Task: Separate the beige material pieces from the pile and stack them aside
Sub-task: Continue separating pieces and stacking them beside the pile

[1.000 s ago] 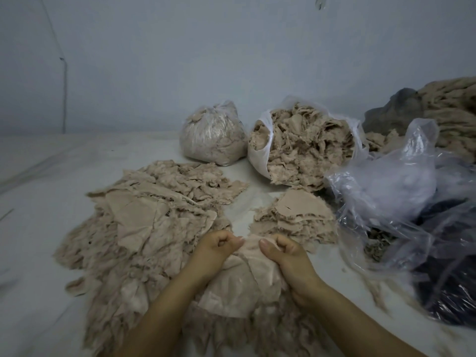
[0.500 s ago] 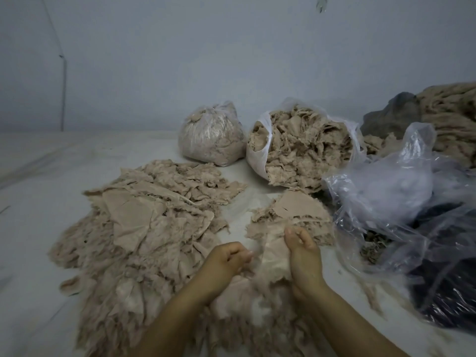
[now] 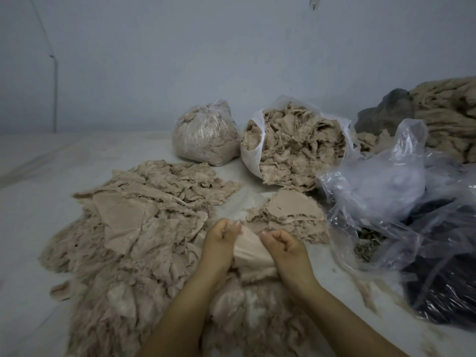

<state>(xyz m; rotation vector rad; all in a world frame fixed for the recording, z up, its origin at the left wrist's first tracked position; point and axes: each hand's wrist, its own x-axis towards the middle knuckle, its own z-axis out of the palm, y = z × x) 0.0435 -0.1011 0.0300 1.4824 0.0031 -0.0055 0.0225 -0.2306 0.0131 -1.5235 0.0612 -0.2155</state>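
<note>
Hands (image 3: 253, 244) regripped piece (image 3: 251, 253), 2 bags (image 3: 206, 134) hold scraps

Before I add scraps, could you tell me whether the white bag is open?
Open: the white bag lies tipped, beige scraps showing at its mouth.

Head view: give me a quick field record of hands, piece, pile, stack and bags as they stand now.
left hand: grips one edge of the beige piece
right hand: grips the opposite edge
beige piece: held between both hands, above the pile's near edge
pile: large, loose, left of the hands
stack: small, just beyond the right hand
tied bag: closed, at the back
open bag: on its side, full of beige scraps
clear plastic: crumpled, at right
</note>
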